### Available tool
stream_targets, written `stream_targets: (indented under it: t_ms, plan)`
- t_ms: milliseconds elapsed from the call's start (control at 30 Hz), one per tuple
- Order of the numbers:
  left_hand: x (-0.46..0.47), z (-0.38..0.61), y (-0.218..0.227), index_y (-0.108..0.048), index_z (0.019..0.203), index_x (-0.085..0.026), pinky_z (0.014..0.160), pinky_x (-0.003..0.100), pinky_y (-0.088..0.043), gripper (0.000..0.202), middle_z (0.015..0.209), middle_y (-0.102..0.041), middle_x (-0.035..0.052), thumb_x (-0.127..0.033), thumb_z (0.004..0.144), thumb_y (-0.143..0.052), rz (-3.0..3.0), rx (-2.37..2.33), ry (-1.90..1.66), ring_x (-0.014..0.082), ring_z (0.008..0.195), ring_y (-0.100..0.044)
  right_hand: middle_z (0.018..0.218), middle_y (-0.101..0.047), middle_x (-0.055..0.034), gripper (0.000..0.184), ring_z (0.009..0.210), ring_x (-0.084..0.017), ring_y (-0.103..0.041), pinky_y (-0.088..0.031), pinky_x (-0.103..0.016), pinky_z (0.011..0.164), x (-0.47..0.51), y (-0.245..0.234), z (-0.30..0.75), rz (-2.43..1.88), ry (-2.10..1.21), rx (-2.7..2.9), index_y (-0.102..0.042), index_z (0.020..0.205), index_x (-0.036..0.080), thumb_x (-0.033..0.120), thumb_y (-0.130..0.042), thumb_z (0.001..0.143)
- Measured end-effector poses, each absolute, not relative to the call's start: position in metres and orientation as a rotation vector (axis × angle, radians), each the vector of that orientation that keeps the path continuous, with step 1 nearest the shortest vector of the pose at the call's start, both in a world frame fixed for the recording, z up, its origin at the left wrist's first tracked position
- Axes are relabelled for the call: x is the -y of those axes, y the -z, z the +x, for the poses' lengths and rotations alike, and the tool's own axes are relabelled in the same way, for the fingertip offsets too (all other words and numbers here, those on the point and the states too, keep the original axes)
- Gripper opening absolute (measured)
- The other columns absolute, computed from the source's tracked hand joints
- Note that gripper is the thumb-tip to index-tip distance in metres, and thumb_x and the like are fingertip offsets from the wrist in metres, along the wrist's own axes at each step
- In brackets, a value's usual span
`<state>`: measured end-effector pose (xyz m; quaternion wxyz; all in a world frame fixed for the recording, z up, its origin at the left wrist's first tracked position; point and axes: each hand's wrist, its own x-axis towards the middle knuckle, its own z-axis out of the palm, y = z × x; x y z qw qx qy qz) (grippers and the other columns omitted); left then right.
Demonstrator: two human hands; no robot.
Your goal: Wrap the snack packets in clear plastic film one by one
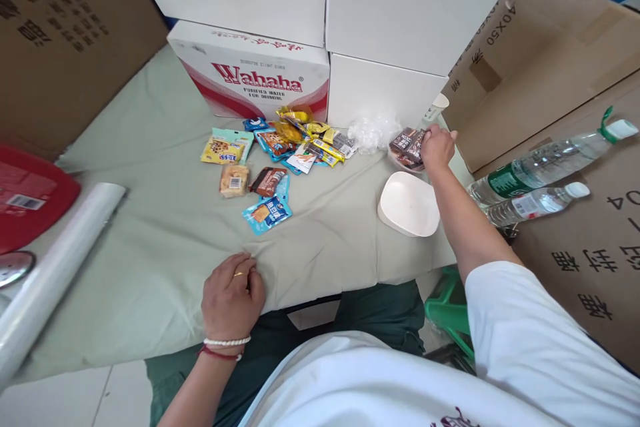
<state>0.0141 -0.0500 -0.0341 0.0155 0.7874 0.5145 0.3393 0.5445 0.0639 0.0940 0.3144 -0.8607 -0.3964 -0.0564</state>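
Note:
My right hand [437, 146] reaches to the far right of the pale green cloth [150, 240] and is closed on a brown snack packet [406, 144] held over a small dish. My left hand [233, 295] rests near the front edge of the cloth, fingers curled under with nothing visible in them. A heap of small snack packets [295, 140] lies in the middle at the back. Nearer lie a blue packet [267, 213], a beige packet [234, 179] and a yellow cookie packet [222, 150]. An empty white bowl [409, 204] stands just left of my right forearm.
A Wahaha water carton [250, 73] and white boxes [420, 7] wall off the back. Cardboard boxes stand left and right; two water bottles [540, 173] lie on the right one. A roll of clear film [55, 267] and a red lid [30, 200] lie at left. Crumpled clear plastic [373, 130] sits beside the packets.

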Motion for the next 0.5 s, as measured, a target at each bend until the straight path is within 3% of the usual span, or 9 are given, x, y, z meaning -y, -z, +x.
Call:
stream_targets:
  t_ms: [133, 333, 500]
  plan:
    - [0.049, 0.014, 0.033, -0.068, 0.095, -0.019, 0.093, 0.045, -0.055, 0.012, 0.108, -0.076, 0.0148, -0.016, 0.088, -0.058, 2.550, -1.567, -1.093, 0.0311, 0.107, -0.070, 0.122, -0.056, -0.0174, 0.024, 0.124, -0.034, -0.042, -0.039, -0.049, 0.099, -0.057, -0.092, 0.543, -2.421, 0.372, 1.191, -0.068, 0.102, 0.016, 0.021, -0.044, 0.099]
    - [0.050, 0.013, 0.034, -0.068, 0.095, -0.020, 0.093, 0.043, -0.054, 0.012, 0.108, -0.076, 0.0136, -0.016, 0.088, -0.059, 2.543, -1.573, -1.099, 0.0296, 0.106, -0.070, 0.133, -0.054, -0.0239, 0.035, 0.120, -0.033, -0.045, -0.038, -0.048, 0.099, -0.040, -0.119, 0.531, -2.376, 0.483, 1.228, -0.064, 0.126, 0.011, 0.025, -0.040, 0.105]
    - [0.051, 0.013, 0.034, -0.068, 0.096, -0.019, 0.093, 0.043, -0.054, 0.013, 0.108, -0.076, 0.0141, -0.014, 0.088, -0.059, 2.561, -1.582, -1.113, 0.0295, 0.106, -0.070, 0.121, -0.065, -0.0179, 0.032, 0.108, -0.029, -0.057, -0.044, -0.040, 0.088, -0.027, -0.103, 0.473, -2.357, 0.439, 1.645, -0.068, 0.117, 0.016, 0.031, -0.042, 0.106]
